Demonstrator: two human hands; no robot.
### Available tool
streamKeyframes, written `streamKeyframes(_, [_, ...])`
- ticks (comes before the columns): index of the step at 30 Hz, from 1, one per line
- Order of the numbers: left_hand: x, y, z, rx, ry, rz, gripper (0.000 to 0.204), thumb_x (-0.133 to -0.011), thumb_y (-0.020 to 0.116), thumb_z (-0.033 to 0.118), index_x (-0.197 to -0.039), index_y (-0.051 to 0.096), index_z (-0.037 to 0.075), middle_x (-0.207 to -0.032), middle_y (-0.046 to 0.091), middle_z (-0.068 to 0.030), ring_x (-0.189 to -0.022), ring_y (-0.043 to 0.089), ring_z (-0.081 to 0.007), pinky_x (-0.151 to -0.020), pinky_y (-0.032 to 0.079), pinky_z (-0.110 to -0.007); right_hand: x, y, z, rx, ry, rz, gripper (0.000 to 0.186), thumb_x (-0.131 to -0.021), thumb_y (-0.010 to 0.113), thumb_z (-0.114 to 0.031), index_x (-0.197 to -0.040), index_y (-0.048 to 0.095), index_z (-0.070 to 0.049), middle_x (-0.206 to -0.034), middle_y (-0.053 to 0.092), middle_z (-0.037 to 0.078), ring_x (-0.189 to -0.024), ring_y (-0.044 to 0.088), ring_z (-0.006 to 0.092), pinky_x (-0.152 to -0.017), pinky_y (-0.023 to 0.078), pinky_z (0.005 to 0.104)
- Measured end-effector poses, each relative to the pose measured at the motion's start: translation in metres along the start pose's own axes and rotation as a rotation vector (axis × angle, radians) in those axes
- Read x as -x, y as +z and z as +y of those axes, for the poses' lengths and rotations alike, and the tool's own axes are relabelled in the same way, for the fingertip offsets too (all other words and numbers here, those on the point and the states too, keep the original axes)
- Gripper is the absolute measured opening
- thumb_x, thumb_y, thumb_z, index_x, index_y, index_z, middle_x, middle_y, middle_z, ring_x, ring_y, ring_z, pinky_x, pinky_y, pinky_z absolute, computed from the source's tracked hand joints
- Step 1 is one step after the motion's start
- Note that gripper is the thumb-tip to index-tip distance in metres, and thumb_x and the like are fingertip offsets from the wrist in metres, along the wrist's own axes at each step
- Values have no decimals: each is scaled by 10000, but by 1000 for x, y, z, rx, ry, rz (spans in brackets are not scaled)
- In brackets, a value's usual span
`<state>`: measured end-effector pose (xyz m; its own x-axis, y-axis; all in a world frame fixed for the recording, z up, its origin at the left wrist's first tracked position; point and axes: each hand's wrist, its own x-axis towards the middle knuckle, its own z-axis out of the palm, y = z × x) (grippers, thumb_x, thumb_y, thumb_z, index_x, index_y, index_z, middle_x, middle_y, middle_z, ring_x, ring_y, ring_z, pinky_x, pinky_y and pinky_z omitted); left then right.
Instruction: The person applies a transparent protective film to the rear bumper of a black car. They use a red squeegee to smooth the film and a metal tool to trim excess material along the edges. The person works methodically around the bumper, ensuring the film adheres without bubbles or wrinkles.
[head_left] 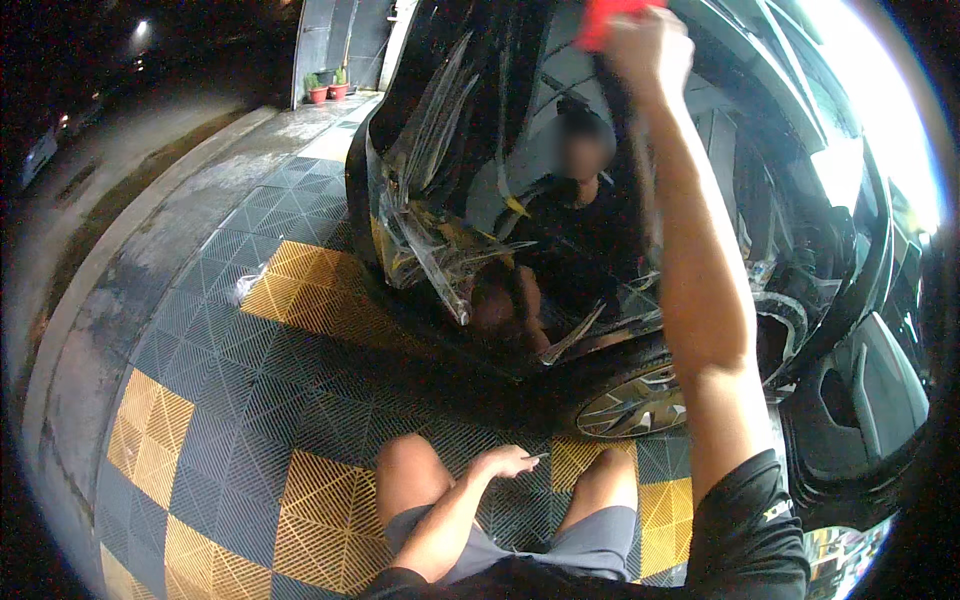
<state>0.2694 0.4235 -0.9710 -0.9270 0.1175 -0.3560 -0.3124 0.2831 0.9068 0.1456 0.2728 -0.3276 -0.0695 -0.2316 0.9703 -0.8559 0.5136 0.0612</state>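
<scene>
Head view: right hand high, outstretched.

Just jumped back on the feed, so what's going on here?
A person sits or crouches with bent knees beside a black car. The raised right hand holds a red object up by the bodywork; whether it touches the panel is unclear. The left hand, low between the knees, holds a small thin object, too small to identify. Wrinkled clear film hangs loosely at the car's corner, left of the wheel.
</scene>
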Motion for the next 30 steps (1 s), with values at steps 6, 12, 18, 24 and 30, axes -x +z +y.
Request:
streamKeyframes(6, [-6, 19, 16, -87, 135, 24, 564, -1050, 499, 551, -1068, 750, 46, -998, 760, -175, -889, 707, -321, -799, 542, -464, 100, 25, -112, -448, -187, -419, 292, -909, 690, -281, -984, 633, -6, -901, 706, 308, -900, 696, 492, -841, 554, 559])
streamKeyframes(12, [52, 18, 76, -263, 38, 107, 550, -1036, 466, 562, -1092, 745, 92, -1038, 740, -200, -988, 705, -391, -865, 548, -501, 49, -58, 54, -309, -70, 182, 161, -954, 667, -168, -993, 706, -17, -792, 692, 144, -619, 641, 236, -601, 493, 367])
streamKeyframes(18, [101, 39, 201, 237, 15, 202, 531, -1045, 505, 525, -1217, 724, 73, -1169, 739, -183, -1070, 713, -344, -938, 539, -435, 5, -53, 70, -439, 172, -117, 155, -943, 702, -150, -1013, 696, -12, -843, 704, 145, -702, 655, 207, -678, 532, 359])
streamKeyframes(24, [151, 59, 236, 726, -11, 431, 419, -1080, 524, 404, -1208, 724, 58, -1067, 761, -151, -915, 690, -196, -805, 532, -363, 74, 6, -109, -456, -118, -896, 221, -919, 619, -149, -1113, 531, -87, -705, 676, 227, -643, 681, 457, -606, 540, 577])
streamKeyframes(30, [304, 94, 266, 1143, 50, 784, 377, -1107, 492, 301, -1223, 720, 24, -788, 612, 3, -747, 583, -93, -691, 488, -255, 49, -68, 16, -479, 322, -407, 226, -916, 710, -80, -1124, 638, -30, -958, 713, 171, -744, 716, 260, -682, 585, 377])
